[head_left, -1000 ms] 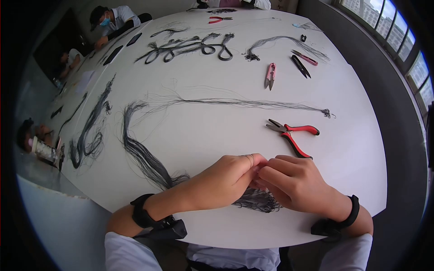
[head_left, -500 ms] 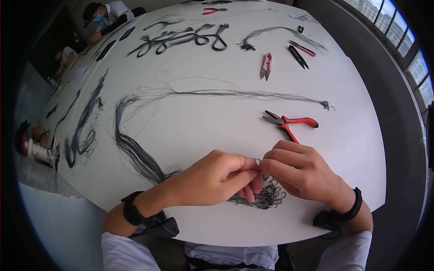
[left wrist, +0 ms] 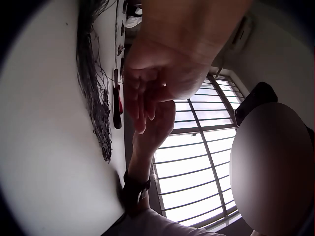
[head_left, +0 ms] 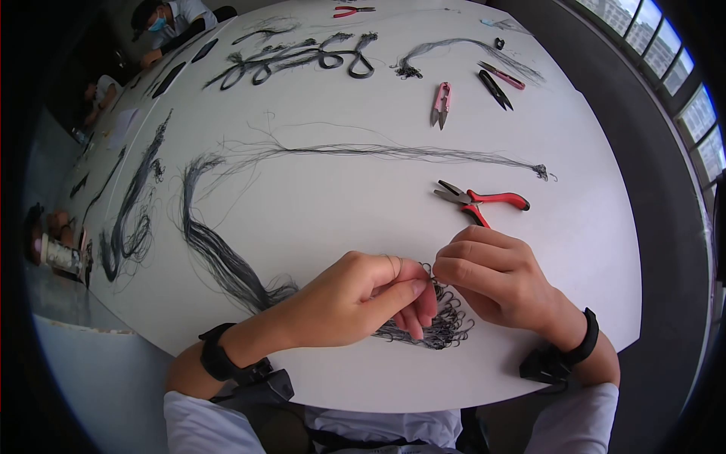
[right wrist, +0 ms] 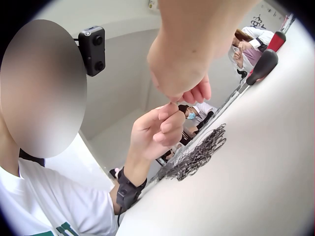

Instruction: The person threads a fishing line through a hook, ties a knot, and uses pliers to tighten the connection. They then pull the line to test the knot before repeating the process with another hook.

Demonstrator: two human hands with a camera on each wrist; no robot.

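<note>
Above the near edge of the table my left hand (head_left: 374, 299) pinches a small dark fish hook (head_left: 426, 266) between thumb and forefinger, its other fingers loosely bent. My right hand (head_left: 499, 268) meets it there, thumb and forefinger pinching at the hook; what else its fingertips hold is hidden. In the right wrist view the fingertips of both hands come together. Under the hands lies a heap of fish hooks (head_left: 452, 325), tied to a thick bundle of dark line (head_left: 227, 261) that runs up to the left. Red-and-black pliers (head_left: 473, 200) lie open just beyond the right hand.
Thin strands of line (head_left: 355, 151) stretch across the table to a small hook cluster (head_left: 540, 171). Pink thread snips (head_left: 442, 104), black snips (head_left: 495, 89) and looped line bundles (head_left: 295, 62) lie farther back. A masked person (head_left: 170, 26) sits at the far left.
My hands have drawn slightly apart, so a hook now shows between the fingertips and more of the hook heap is uncovered. The head view has shifted slightly.
</note>
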